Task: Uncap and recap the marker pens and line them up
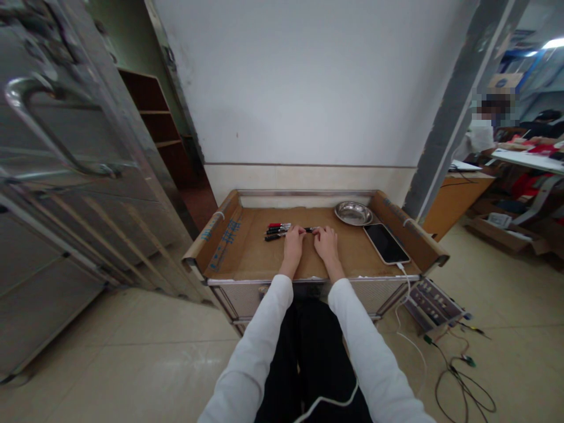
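Note:
My left hand [294,242] and my right hand [326,242] are close together over the cardboard-lined top of a cart [251,261]. Between their fingertips is a small dark pen [310,230], its middle showing in the gap. The fingers of both hands are pinched closed at its two ends, which they partly cover. Beside my left hand, on the cardboard, lie several pens in a loose row: black ones [274,237] and one with a red part [277,225]. My left fingers hide some of their right ends.
A shiny metal bowl [353,213] sits at the back right, and a phone [386,243] with a white cable [402,269] lies in front of it. Cardboard walls [220,226] edge the cart top. On the floor to the right stands an electrical box [436,305] with wires.

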`<state>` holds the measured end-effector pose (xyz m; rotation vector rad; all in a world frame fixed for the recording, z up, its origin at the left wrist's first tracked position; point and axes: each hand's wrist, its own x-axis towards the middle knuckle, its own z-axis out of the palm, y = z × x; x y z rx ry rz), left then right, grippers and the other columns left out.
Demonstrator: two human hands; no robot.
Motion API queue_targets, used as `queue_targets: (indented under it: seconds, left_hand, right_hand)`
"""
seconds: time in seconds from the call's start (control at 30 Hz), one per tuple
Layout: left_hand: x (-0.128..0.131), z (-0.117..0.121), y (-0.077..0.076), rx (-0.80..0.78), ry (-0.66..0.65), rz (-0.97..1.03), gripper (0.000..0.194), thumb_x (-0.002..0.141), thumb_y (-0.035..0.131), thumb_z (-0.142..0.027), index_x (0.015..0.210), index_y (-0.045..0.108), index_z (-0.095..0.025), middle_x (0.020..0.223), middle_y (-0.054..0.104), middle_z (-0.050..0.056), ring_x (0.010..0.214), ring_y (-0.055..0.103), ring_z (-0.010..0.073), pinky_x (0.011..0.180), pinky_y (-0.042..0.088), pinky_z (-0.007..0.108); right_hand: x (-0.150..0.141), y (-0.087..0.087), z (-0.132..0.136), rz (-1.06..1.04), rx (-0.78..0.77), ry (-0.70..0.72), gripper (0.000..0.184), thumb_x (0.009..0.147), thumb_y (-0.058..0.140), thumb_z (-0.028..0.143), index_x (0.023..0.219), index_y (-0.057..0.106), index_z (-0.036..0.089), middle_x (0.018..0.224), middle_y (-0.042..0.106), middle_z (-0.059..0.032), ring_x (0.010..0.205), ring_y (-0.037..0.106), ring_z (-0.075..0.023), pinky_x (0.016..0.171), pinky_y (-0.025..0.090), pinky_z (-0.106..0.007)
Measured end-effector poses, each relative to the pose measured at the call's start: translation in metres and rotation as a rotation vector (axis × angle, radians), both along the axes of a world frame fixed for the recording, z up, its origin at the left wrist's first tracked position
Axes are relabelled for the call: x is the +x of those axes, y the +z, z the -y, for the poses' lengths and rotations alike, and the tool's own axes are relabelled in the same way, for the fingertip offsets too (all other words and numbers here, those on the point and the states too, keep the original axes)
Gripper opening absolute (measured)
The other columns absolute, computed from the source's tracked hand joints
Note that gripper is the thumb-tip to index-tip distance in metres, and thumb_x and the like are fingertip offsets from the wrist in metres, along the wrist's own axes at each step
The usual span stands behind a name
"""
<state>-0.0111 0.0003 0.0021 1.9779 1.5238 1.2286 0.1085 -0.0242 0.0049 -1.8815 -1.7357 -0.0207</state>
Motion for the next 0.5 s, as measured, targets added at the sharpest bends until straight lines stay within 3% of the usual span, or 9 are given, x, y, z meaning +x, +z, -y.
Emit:
queue_targets:
  seconds: [0.17,0.33,0.5]
  left_hand:
    - [-0.0005,-0.0015,-0.0019,-0.022,0.005,0.004,0.008,0.083,0.057,-0.011,0.077,0.06,-0.015,0.079,0.062,0.003,0.077,0.058,0.0147,0.079,0.046,0.031]
    - [0.0018,0.0009,-0.0009,0.009,0.087,-0.132,0.001,0.084,0.059,-0.014,0.084,0.058,-0.013,0.096,0.058,0.008,0.088,0.056,0.0168,0.084,0.044,0.032]
    - [0.0027,0.0024,-0.0011,0.059,0.113,-0.213,0.009,0.088,0.056,-0.022,0.089,0.057,-0.013,0.099,0.056,0.01,0.092,0.055,0.0187,0.085,0.044,0.033]
  right_hand:
    - [-0.0001,0.0,0.0003,0.003,0.011,-0.002,0.025,0.088,0.042,0.015,0.096,0.066,0.018,0.105,0.06,-0.0116,0.101,0.049,-0.0232,0.087,0.033,-0.034]
    - [-0.0008,0.0015,0.0012,0.008,0.004,0.001,0.026,0.088,0.042,0.015,0.096,0.066,0.018,0.105,0.06,-0.0117,0.102,0.049,-0.0235,0.087,0.033,-0.034]
    - [-0.0019,0.0037,0.0036,-0.004,0.004,-0.004,0.025,0.088,0.041,0.015,0.095,0.066,0.018,0.105,0.061,-0.0107,0.102,0.049,-0.0232,0.087,0.033,-0.033]
